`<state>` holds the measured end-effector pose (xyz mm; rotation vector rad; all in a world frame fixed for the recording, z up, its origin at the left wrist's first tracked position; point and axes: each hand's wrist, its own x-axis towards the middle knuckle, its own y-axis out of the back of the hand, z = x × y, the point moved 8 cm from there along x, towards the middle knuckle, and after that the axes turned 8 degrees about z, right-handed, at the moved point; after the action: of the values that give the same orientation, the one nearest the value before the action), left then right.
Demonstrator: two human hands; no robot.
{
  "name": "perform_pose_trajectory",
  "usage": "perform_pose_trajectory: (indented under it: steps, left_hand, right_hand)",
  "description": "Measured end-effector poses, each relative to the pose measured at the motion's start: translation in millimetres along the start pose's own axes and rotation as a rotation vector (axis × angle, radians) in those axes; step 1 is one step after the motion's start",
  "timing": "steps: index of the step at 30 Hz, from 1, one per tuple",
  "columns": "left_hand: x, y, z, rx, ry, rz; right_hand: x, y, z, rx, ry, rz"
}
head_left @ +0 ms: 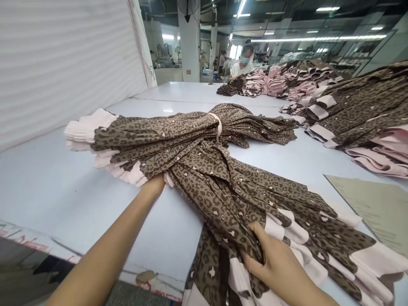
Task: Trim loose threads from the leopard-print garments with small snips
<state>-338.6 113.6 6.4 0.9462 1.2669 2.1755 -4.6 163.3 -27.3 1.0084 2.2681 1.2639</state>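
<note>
Left hand (156,186) and right hand (272,259) are both lying on the person's side of a pale band (219,124), which is encircling a leopard-print bundle (216,187). Nearer than the band and to its left, the left hand is disappearing under the cloth — its fingers are not showing, so whether it is gripping cannot be told. Nearer still and to the band's right, the right hand is grasping a printed fold, thumb and fingers curling round it.

As far as can be judged, the gathering is looking finished at the band, where the cloth is pinching narrow. The pale-trimmed ends are fanning out loose, and the near lengths are lying in uneven folds; whether these are also passing through the band, or how much is remaining, is not showing.

The bundle is resting on the counter (57,182), covering the left hand's fingers and spreading under and past the right hand. Well to the band's right, more printed pieces (360,106) are lying in a heap — apart from both hands.
</note>
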Motion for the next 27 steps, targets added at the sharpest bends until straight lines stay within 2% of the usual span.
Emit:
perform_pose_trajectory:
  steps: [2,4,6,8,9,10,12,14,16,18,20,22,24,27]
  left_hand:
    - [-18,16.8,16,0.070,-0.040,-0.063]
    - [-37,31.0,43,0.103,-0.101,-0.074]
    - [-50,37.6,75,0.086,-0.173,0.003]
    - [-56,32.7,109,-0.022,-0.312,0.157]
    - [-56,20.5,122,-0.063,-0.384,0.183]
    - [-52,3.3,128,-0.064,-0.387,0.182]
    - [-40,-31.5,131,-0.053,-0.356,0.185]
    - [-26,-58.4,131,-0.044,-0.324,0.187]
    - [-12,-74.2,132,-0.042,-0.308,0.169]
    - [1,-79.9,134,-0.048,-0.295,0.132]
    - [7,-75.3,135,-0.065,-0.276,0.082]
    - [0,-60.7,136,-0.100,-0.275,0.015]
    - [-25,-38.7,137,-0.154,-0.311,-0.070]
    - [-86,-7.4,138,-0.244,-0.408,-0.223]
  right_hand:
    - [6,9,2,0.106,-0.066,-0.030]
    - [11,24,5,0.140,-0.090,-0.041]
    - [13,36,10,0.099,-0.089,-0.024]
    - [14,41,19,0.040,-0.081,0.008]
    - [14,40,24,0.021,-0.074,0.031]
    - [14,39,28,0.012,-0.059,0.063]
    - [19,33,36,0.007,-0.015,0.133]
    - [28,26,45,0.007,0.012,0.189]
    - [43,19,55,0.007,-0.012,0.209]
    - [59,16,63,0.011,-0.044,0.221]
    - [73,17,66,0.025,-0.048,0.225]
    - [83,18,67,0.044,-0.037,0.226]
    - [88,20,68,0.061,-0.028,0.232]
    - [89,21,69,0.086,-0.026,0.256]
